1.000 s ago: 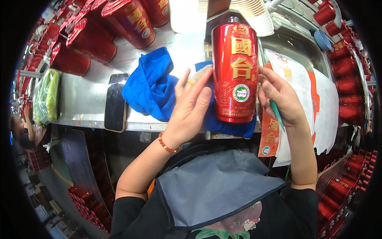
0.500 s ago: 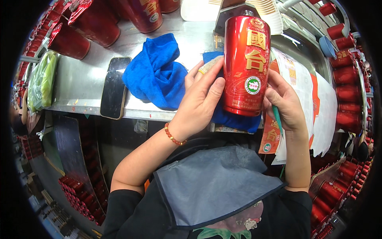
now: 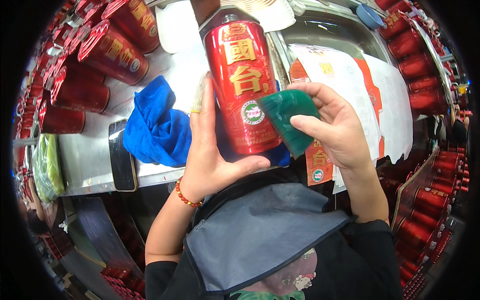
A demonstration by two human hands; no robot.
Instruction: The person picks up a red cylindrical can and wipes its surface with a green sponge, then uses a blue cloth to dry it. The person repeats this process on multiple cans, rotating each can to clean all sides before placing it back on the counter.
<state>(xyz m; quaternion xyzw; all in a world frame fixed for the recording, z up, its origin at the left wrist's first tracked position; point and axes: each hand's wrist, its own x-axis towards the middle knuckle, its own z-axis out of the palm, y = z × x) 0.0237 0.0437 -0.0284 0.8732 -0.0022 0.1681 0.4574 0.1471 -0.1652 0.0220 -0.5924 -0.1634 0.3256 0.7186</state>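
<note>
A glossy red bottle (image 3: 227, 107) with raised gold lettering and a round white-and-green emblem lies tilted in front of me, its dark threaded neck pointing away. My left hand (image 3: 207, 162) rests along its left side, fingers stretched out and the thumb spread below its base. A pale ribbed cover (image 3: 200, 95) wraps one finger of that hand. Between the thumb and fingers of my right hand (image 3: 335, 125) is a flat green scraper (image 3: 287, 120), overlapping the bottle's lower right side. Part of a blue cloth (image 3: 284, 156) shows beneath the bottle.
Left of my hand lie a crumpled blue cloth (image 3: 162, 130) and a phone (image 3: 122, 160). Printed sheets (image 3: 345, 85) are stacked at the right beside a metal basin. Red canisters (image 3: 117, 52) stand at the far left; more red containers (image 3: 425, 102) fill the right.
The green scraper has turned from edge-on to flat and moved up against the bottle. My left hand's fingers have straightened and its thumb has dropped below the base. The view has shifted.
</note>
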